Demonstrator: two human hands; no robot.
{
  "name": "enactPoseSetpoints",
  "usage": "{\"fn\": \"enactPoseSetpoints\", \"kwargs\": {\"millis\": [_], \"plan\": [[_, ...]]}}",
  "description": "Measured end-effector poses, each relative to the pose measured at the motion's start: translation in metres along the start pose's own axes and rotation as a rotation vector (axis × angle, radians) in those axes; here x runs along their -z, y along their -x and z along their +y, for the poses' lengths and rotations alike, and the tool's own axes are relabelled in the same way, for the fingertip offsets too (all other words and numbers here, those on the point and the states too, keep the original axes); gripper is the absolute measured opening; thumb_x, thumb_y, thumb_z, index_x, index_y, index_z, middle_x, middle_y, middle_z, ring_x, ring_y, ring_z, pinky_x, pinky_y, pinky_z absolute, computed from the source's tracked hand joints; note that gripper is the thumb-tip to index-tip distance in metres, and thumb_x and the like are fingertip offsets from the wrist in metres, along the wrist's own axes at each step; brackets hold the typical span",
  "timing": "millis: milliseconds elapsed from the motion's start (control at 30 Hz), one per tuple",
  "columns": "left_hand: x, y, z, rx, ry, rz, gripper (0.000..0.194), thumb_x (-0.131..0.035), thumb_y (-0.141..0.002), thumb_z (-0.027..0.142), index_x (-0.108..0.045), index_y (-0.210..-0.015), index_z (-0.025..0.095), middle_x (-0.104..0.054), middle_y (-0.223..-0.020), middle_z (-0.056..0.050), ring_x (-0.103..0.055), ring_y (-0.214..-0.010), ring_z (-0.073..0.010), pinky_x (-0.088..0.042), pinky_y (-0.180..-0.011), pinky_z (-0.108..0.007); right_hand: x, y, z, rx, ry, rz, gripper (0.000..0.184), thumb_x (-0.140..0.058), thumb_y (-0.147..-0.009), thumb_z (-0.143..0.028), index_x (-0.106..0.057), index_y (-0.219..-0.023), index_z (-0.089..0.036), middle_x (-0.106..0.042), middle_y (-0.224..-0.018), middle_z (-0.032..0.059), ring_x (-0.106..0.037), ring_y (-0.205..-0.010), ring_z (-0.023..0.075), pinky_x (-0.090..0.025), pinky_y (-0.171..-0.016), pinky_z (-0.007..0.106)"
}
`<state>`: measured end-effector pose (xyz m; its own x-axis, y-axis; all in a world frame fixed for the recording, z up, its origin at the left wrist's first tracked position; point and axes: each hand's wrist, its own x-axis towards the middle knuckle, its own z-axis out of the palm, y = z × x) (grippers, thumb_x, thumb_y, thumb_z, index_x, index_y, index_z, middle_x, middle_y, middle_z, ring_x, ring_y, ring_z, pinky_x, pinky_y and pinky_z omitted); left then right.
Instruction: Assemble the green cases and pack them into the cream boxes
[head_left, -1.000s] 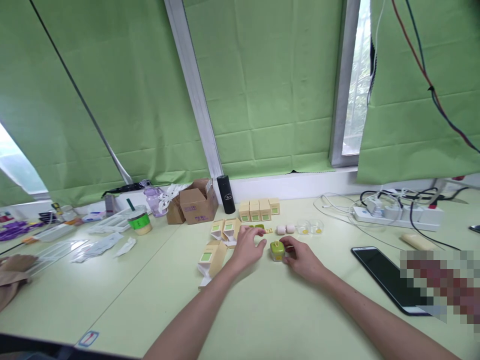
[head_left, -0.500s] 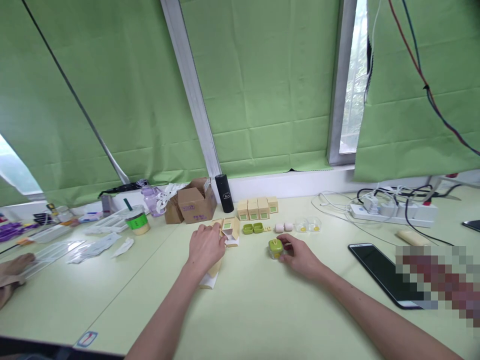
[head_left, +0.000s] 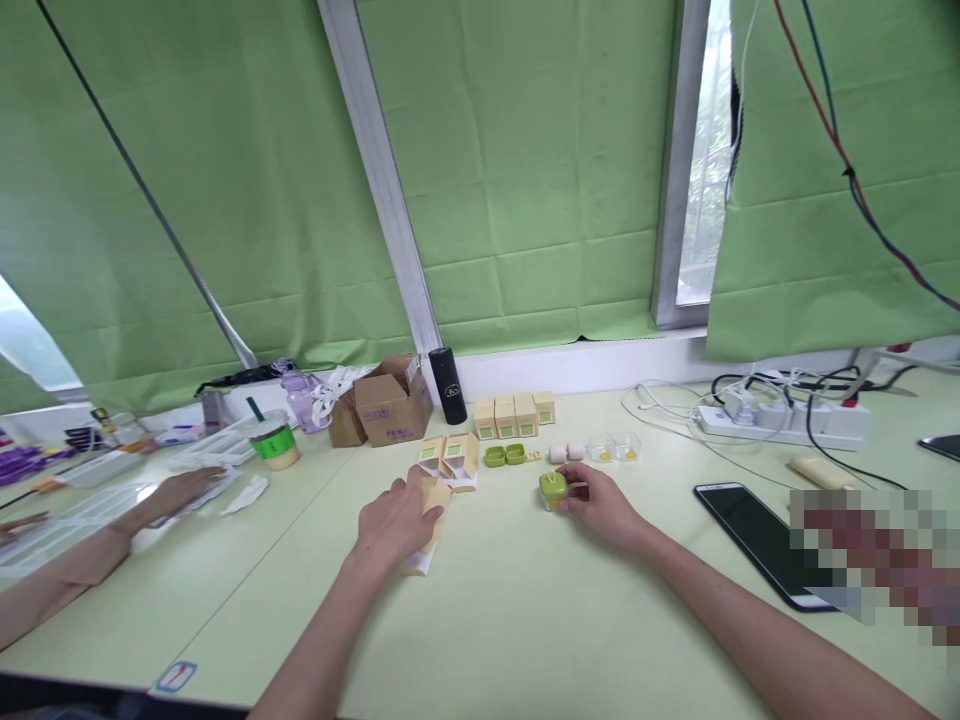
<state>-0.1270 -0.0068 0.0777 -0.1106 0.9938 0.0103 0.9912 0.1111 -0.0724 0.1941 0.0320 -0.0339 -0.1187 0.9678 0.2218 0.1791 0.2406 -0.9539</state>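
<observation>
My right hand [head_left: 600, 505] pinches a small clear container with a green lid [head_left: 553, 487] between thumb and fingers, low over the table. Something yellow shows inside its clear lower part. My left hand [head_left: 394, 520] lies over a flat kraft carton [head_left: 436, 520], thumb and index finger spread apart; its other fingers are partly hidden. Just beyond, two kraft cartons with green windows [head_left: 454, 458] lie side by side, their near ends open. To their right are green lids [head_left: 506, 456], small yellow pieces [head_left: 532, 456], pale pink cylinders [head_left: 566, 453] and clear cups [head_left: 613, 448] with yellow inside.
Several closed kraft boxes [head_left: 514, 416] stand at the back beside a black bottle [head_left: 448, 388] and a cardboard box [head_left: 394, 405]. A phone [head_left: 757, 540] and power strip [head_left: 787, 422] lie right. At left, another person's hand [head_left: 180, 492] reaches past a drink cup [head_left: 274, 440].
My left hand has drawn back from the windowed cartons, down and left onto the flat carton. The right hand still holds the container. The other person's arm has reached further in.
</observation>
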Motion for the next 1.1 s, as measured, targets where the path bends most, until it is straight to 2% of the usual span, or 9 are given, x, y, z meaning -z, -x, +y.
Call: {"fn": "enactPoseSetpoints", "kwargs": {"millis": [100,233,333,433,500,600,733,867,1100], "plan": [[0.001,0.006,0.004,0.011,-0.038,0.013,0.05,-0.048,-0.096,0.033,-0.038,-0.143,0.016,-0.066,-0.128,-0.02,-0.07,-0.11,-0.0374,-0.053,-0.081,-0.044,0.0,0.002,-0.002,0.016,0.051,-0.003,0.036,-0.073,-0.071,-0.017,-0.069,-0.107,-0.022,-0.076,-0.105,0.0042,-0.072,-0.095,0.0231,-0.058,-0.09,0.041],[0.009,0.017,0.009,0.004,-0.057,0.052,0.053,-0.049,-0.095,0.025,-0.036,-0.145,0.016,-0.066,-0.127,-0.02,-0.071,-0.106,-0.0359,-0.053,-0.077,-0.04,-0.001,0.004,-0.002,0.027,0.1,-0.016,0.039,-0.071,-0.072,-0.016,-0.068,-0.11,-0.023,-0.076,-0.107,0.0051,-0.072,-0.098,0.024,-0.059,-0.091,0.042],[0.017,0.029,0.011,-0.012,-0.061,0.1,0.052,-0.048,-0.095,0.024,-0.036,-0.146,0.017,-0.066,-0.127,-0.021,-0.073,-0.101,-0.0355,-0.053,-0.073,-0.04,-0.002,0.006,-0.002,0.045,0.138,0.006,0.052,-0.072,-0.071,-0.013,-0.065,-0.121,-0.025,-0.073,-0.119,0.0076,-0.071,-0.103,0.0253,-0.059,-0.092,0.043],[0.025,0.04,0.016,-0.052,-0.05,0.184,0.052,-0.046,-0.096,0.025,-0.036,-0.147,0.017,-0.066,-0.131,-0.021,-0.074,-0.094,-0.0343,-0.053,-0.069,-0.039,-0.002,0.009,-0.007,0.157,0.206,0.081,0.059,-0.074,-0.076,-0.021,-0.058,-0.133,-0.027,-0.065,-0.136,0.0099,-0.066,-0.119,0.0283,-0.057,-0.099,0.047],[0.028,0.044,0.022,-0.112,-0.026,0.284,0.051,-0.045,-0.097,0.024,-0.036,-0.147,0.018,-0.064,-0.135,-0.02,-0.075,-0.094,-0.0337,-0.054,-0.068,-0.04,-0.001,0.012,-0.014,0.276,0.277,0.143,0.056,-0.072,-0.082,-0.028,-0.055,-0.136,-0.028,-0.062,-0.14,0.0099,-0.06,-0.128,0.0297,-0.053,-0.105,0.05],[0.031,0.041,0.036,-0.22,0.043,0.477,0.051,-0.045,-0.098,0.023,-0.033,-0.148,0.019,-0.061,-0.142,-0.017,-0.075,-0.097,-0.0313,-0.057,-0.069,-0.04,-0.002,0.017,-0.027,0.422,0.348,0.215,0.044,-0.066,-0.09,-0.033,-0.056,-0.133,-0.028,-0.063,-0.133,0.0092,-0.059,-0.127,0.0299,-0.05,-0.108,0.052],[0.031,0.026,0.062,-0.437,0.154,0.732,0.054,-0.047,-0.098,0.02,-0.03,-0.15,0.02,-0.054,-0.151,-0.018,-0.069,-0.12,-0.0312,-0.062,-0.084,-0.04,-0.006,0.022,-0.037,0.526,0.367,0.231,0.032,-0.061,-0.094,-0.031,-0.059,-0.126,-0.028,-0.066,-0.126,0.0092,-0.057,-0.127,0.0305,-0.049,-0.108,0.051],[0.022,0.004,0.09,-0.606,0.257,0.879,0.054,-0.048,-0.099,0.017,-0.031,-0.15,0.018,-0.048,-0.156,-0.021,-0.056,-0.139,-0.0331,-0.059,-0.099,-0.045,-0.01,0.024,-0.036,0.505,0.369,0.22,0.031,-0.06,-0.095,-0.03,-0.061,-0.126,-0.027,-0.066,-0.125,0.0099,-0.055,-0.127,0.0311,-0.047,-0.108,0.053],[-0.025,-0.025,0.118,-0.863,0.372,1.085,0.046,-0.059,-0.097,0.016,-0.041,-0.139,0.024,-0.055,-0.151,-0.02,-0.065,-0.13,-0.0303,-0.063,-0.093,-0.043,-0.013,0.022,-0.035,0.441,0.3,0.211,0.038,-0.059,-0.099,-0.039,-0.059,-0.135,-0.029,-0.068,-0.127,0.0102,-0.054,-0.127,0.0313,-0.046,-0.109,0.057]]}}
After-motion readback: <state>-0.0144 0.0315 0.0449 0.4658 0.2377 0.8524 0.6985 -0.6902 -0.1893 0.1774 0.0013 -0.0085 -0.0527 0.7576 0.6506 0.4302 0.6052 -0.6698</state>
